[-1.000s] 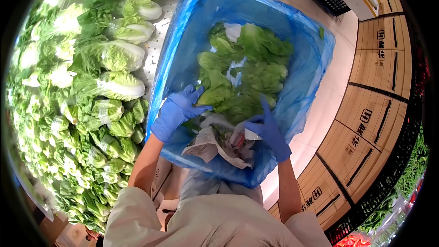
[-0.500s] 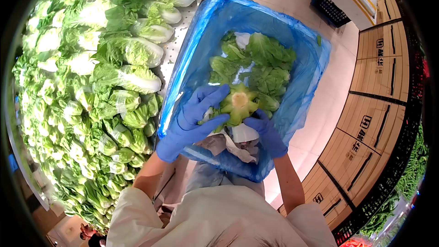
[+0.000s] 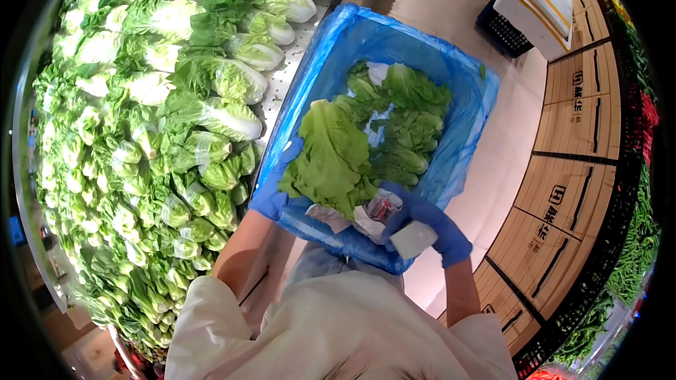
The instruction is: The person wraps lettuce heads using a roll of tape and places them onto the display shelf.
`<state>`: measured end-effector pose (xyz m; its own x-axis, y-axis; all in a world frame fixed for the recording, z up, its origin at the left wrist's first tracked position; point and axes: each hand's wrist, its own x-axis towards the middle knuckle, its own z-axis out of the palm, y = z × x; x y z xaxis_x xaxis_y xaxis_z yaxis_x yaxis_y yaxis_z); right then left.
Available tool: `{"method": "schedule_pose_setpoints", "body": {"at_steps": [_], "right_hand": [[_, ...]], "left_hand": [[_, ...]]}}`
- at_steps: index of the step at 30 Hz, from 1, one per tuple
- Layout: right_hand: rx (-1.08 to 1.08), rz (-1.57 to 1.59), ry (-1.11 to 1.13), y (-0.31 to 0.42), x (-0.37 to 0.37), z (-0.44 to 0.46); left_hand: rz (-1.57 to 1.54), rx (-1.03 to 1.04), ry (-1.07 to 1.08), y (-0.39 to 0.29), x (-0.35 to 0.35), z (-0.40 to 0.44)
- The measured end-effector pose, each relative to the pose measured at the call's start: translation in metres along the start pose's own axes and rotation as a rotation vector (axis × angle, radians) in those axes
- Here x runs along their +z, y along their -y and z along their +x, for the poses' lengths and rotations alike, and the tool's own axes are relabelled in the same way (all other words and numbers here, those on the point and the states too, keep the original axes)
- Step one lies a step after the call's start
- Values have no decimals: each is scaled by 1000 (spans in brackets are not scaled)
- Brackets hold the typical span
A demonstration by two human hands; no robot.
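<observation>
Hard white light floods the heaped pale-green cabbages on the left, bleaching the upper leaves almost to white! Streaks of glare run along the rim of the crinkled blue plastic liner, while its inner walls sink into softer shade. The broad, frilly green lettuce is evenly lit, veins readable. Down to the blue-gloved right hand: soft outlines here, perhaps motion blur. The glossy pale floor tiles glow faintly pink, the brown printed cardboard-like panels bow hard under fisheye stretch, and black swallows every corner!
</observation>
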<state>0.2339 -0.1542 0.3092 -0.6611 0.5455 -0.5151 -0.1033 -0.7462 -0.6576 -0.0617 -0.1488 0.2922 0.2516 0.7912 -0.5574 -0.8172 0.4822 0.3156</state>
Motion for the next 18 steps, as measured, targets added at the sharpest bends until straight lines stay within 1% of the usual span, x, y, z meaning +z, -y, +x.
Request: {"method": "schedule_pose_setpoints", "body": {"at_steps": [1, 4, 5, 7, 8, 9, 10, 11, 12, 13, 14, 15, 17, 18], "right_hand": [[-3, -10, 5, 4, -6, -5], [-106, 29, -162, 18, -15, -12], [-104, 27, -159, 25, -12, -11], [-162, -168, -158, 54, 7, -4], [-162, -256, -137, 63, 15, 0], [-169, -261, -130, 70, 23, 5], [-123, -330, -99, 76, 32, 9], [-74, -399, -68, 79, 40, 13], [-72, -402, -64, 81, 48, 18], [-7, -429, -72, 83, 56, 23], [52, -457, -80, 84, 61, 28], [45, -465, -79, 83, 63, 34], [-6, -477, 55, 77, 62, 46], [1, -392, 31, 78, 68, 40]], "left_hand": [[-2, 10, 6, -2, 2, -4], [-51, -20, -19, -7, 18, -22], [-86, -33, 13, -8, 26, -28], [-112, -32, 57, -10, 36, -34], [-24, -49, 34, -10, 39, -38], [69, -60, 14, -11, 42, -41], [228, -70, -32, -13, 48, -46], [224, -65, -35, -14, 59, -53], [289, -74, -31, -14, 73, -60], [358, -79, -25, -14, 83, -65], [591, 64, -1, -11, 89, -67], [592, 73, 4, -12, 89, -71], [723, 103, 81, -15, 87, -76], [710, 112, 62, -17, 92, -84]]}}
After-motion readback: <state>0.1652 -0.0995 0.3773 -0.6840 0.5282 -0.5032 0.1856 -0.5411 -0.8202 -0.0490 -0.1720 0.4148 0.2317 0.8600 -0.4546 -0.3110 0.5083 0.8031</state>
